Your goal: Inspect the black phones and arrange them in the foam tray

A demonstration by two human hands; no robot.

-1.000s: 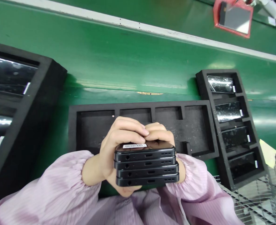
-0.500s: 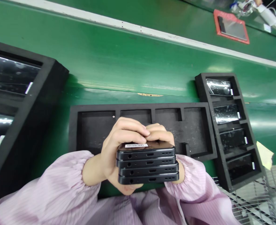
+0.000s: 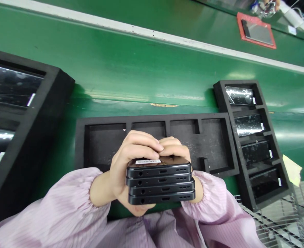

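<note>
Matte black phone stack, seemingly hand-clasped.

The low foam tray in front has open, bare compartments, so a hand can pass down into them. At the left a tall black tray blocks the way. At the right, the narrow tray has phones filling its compartments.

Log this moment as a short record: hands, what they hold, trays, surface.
left hand: grips the phone stack from the left
right hand: fingers curled over the stack's top
phone stack: four black phones, port ends toward the camera
middle tray: pockets bare
right tray: four phones
left tray: phones
surface: green
</note>
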